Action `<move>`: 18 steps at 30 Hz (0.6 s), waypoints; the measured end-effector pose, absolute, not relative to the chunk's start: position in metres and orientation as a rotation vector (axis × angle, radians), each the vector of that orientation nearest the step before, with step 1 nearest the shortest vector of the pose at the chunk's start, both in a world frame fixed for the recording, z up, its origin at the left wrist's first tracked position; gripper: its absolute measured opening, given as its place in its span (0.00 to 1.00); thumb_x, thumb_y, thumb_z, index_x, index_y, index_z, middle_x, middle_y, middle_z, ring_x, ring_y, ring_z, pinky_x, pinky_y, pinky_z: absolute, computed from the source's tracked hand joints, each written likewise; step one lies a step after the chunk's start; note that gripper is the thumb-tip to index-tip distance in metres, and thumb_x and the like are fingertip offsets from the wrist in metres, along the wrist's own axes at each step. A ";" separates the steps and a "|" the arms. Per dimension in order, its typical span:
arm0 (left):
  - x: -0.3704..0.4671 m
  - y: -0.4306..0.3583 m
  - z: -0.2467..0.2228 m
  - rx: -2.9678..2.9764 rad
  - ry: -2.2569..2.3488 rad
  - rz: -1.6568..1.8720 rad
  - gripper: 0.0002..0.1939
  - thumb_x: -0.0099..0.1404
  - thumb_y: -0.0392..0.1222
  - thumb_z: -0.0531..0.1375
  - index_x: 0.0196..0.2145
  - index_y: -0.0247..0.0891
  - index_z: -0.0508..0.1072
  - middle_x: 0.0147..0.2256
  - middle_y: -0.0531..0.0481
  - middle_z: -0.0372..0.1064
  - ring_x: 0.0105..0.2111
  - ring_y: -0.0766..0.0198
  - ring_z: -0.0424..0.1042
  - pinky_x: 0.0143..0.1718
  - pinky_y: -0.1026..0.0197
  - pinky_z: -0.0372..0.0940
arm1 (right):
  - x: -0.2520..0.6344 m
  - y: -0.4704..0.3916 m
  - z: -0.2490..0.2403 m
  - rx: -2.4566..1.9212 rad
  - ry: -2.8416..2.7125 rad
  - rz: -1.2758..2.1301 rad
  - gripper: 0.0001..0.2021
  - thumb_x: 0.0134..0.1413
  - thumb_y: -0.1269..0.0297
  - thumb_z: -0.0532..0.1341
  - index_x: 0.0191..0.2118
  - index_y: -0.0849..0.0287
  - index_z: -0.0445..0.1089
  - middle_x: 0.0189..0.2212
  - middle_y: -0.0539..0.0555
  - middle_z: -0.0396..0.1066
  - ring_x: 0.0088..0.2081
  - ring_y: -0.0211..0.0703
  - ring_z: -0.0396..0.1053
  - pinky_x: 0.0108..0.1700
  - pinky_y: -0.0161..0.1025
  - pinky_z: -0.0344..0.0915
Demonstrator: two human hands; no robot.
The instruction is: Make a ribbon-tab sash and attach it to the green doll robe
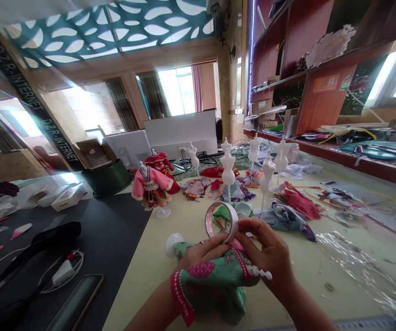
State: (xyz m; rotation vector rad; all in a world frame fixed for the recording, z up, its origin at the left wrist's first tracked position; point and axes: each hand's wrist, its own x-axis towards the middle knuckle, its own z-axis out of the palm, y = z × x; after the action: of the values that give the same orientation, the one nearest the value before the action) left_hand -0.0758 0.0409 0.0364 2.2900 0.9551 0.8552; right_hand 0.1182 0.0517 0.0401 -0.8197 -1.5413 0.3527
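A small green doll garment with pink, dotted trim (218,273) lies on its side on a white mannequin, whose neck knob (261,272) points right and whose round base (174,245) shows at the left. My left hand (201,253) rests over the garment with its fingers closed on it, partly under the sleeve. A white roll of tape (232,223) stands upright at my left fingertips. Bent at the roll's right edge, the thumb and fingers of my right hand (266,243) pinch together there; the strip of tape itself cannot be made out.
Bare white mannequins (228,168) stand behind the hands, among cloth pieces (301,200). A dressed pink doll form (152,186) is at the left. A phone (75,303) lies on the dark mat, clear plastic wrap (359,262) at the right. A monitor (180,131) stands behind.
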 end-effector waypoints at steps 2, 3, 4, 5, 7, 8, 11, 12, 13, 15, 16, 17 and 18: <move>-0.076 0.042 0.035 2.299 0.957 0.868 0.20 0.65 0.42 0.55 0.54 0.47 0.68 0.58 0.54 0.60 0.53 0.54 0.67 0.56 0.59 0.61 | 0.117 0.052 0.041 -0.830 -1.519 0.376 0.08 0.51 0.71 0.62 0.38 0.55 0.68 0.30 0.50 0.72 0.31 0.39 0.71 0.35 0.36 0.70; -0.077 0.043 0.033 2.311 0.961 0.871 0.20 0.64 0.42 0.55 0.54 0.48 0.68 0.58 0.54 0.60 0.53 0.54 0.67 0.56 0.59 0.61 | 0.117 0.053 0.041 -0.830 -1.509 0.395 0.08 0.50 0.71 0.62 0.38 0.55 0.68 0.30 0.50 0.72 0.31 0.39 0.72 0.35 0.36 0.70; -0.077 0.044 0.030 2.325 0.966 0.877 0.21 0.64 0.41 0.55 0.54 0.48 0.68 0.58 0.54 0.60 0.53 0.54 0.67 0.56 0.59 0.61 | 0.117 0.053 0.042 -0.827 -1.503 0.416 0.08 0.50 0.71 0.62 0.37 0.55 0.68 0.30 0.50 0.72 0.31 0.40 0.72 0.35 0.36 0.71; -0.077 0.046 0.027 2.336 0.971 0.881 0.21 0.63 0.41 0.56 0.54 0.48 0.68 0.58 0.54 0.60 0.52 0.54 0.67 0.55 0.59 0.61 | 0.117 0.053 0.042 -0.823 -1.501 0.433 0.07 0.50 0.71 0.62 0.37 0.56 0.69 0.30 0.50 0.73 0.31 0.40 0.72 0.35 0.36 0.71; -0.077 0.048 0.022 2.360 0.982 0.881 0.22 0.62 0.41 0.56 0.55 0.49 0.67 0.58 0.54 0.61 0.51 0.53 0.68 0.56 0.60 0.60 | 0.117 0.053 0.042 -0.810 -1.505 0.445 0.06 0.50 0.71 0.62 0.36 0.56 0.69 0.29 0.50 0.72 0.30 0.39 0.72 0.34 0.36 0.71; -0.076 0.049 0.020 2.372 0.983 0.885 0.22 0.62 0.42 0.56 0.55 0.48 0.67 0.58 0.54 0.61 0.51 0.53 0.68 0.56 0.60 0.60 | 0.117 0.053 0.042 -0.802 -1.510 0.440 0.06 0.50 0.71 0.62 0.36 0.56 0.69 0.29 0.50 0.72 0.30 0.39 0.72 0.34 0.35 0.71; -0.076 0.048 0.021 2.384 0.995 0.902 0.21 0.63 0.44 0.55 0.55 0.45 0.68 0.58 0.52 0.61 0.52 0.51 0.68 0.56 0.59 0.60 | 0.118 0.054 0.042 -0.771 -1.525 0.421 0.05 0.51 0.72 0.61 0.34 0.56 0.69 0.30 0.50 0.71 0.31 0.38 0.71 0.34 0.34 0.70; -0.077 0.047 0.023 2.378 0.991 0.901 0.21 0.64 0.44 0.55 0.54 0.45 0.68 0.58 0.52 0.61 0.52 0.51 0.68 0.55 0.60 0.60 | 0.118 0.054 0.042 -0.760 -1.531 0.418 0.04 0.52 0.72 0.61 0.34 0.56 0.68 0.30 0.50 0.71 0.32 0.38 0.71 0.34 0.34 0.69; -0.077 0.046 0.025 2.366 0.986 0.893 0.20 0.64 0.44 0.54 0.54 0.45 0.68 0.58 0.51 0.61 0.51 0.52 0.68 0.55 0.60 0.61 | 0.118 0.054 0.042 -0.752 -1.535 0.418 0.04 0.52 0.72 0.61 0.34 0.56 0.68 0.30 0.50 0.70 0.32 0.38 0.70 0.34 0.35 0.69; -0.077 0.044 0.030 2.337 0.978 0.866 0.20 0.65 0.43 0.54 0.54 0.47 0.68 0.57 0.52 0.62 0.51 0.54 0.69 0.54 0.61 0.62 | 0.118 0.055 0.042 -0.739 -1.539 0.422 0.05 0.52 0.72 0.61 0.34 0.56 0.68 0.30 0.51 0.70 0.32 0.39 0.70 0.34 0.35 0.69; -0.078 0.043 0.032 2.332 0.971 0.854 0.20 0.65 0.44 0.54 0.54 0.48 0.68 0.57 0.52 0.63 0.50 0.54 0.70 0.54 0.62 0.62 | 0.118 0.055 0.042 -0.735 -1.538 0.427 0.04 0.52 0.72 0.61 0.34 0.56 0.67 0.30 0.51 0.70 0.32 0.39 0.70 0.34 0.36 0.69; -0.078 0.043 0.033 2.334 0.974 0.848 0.20 0.65 0.44 0.54 0.55 0.49 0.67 0.57 0.52 0.63 0.50 0.54 0.70 0.54 0.62 0.62 | 0.118 0.055 0.043 -0.731 -1.536 0.435 0.04 0.52 0.72 0.61 0.33 0.56 0.67 0.30 0.51 0.69 0.32 0.40 0.70 0.34 0.36 0.69; -0.078 0.043 0.034 2.346 0.985 0.844 0.20 0.64 0.44 0.55 0.55 0.48 0.67 0.57 0.52 0.63 0.50 0.54 0.70 0.54 0.61 0.62 | 0.118 0.055 0.043 -0.727 -1.535 0.443 0.04 0.53 0.72 0.60 0.33 0.56 0.67 0.30 0.51 0.69 0.32 0.40 0.70 0.34 0.36 0.69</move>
State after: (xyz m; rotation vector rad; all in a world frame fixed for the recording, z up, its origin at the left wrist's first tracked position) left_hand -0.0776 0.0426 0.0344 2.3458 0.9845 0.8440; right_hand 0.1180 0.0550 0.0428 -0.7265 -1.5348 0.4431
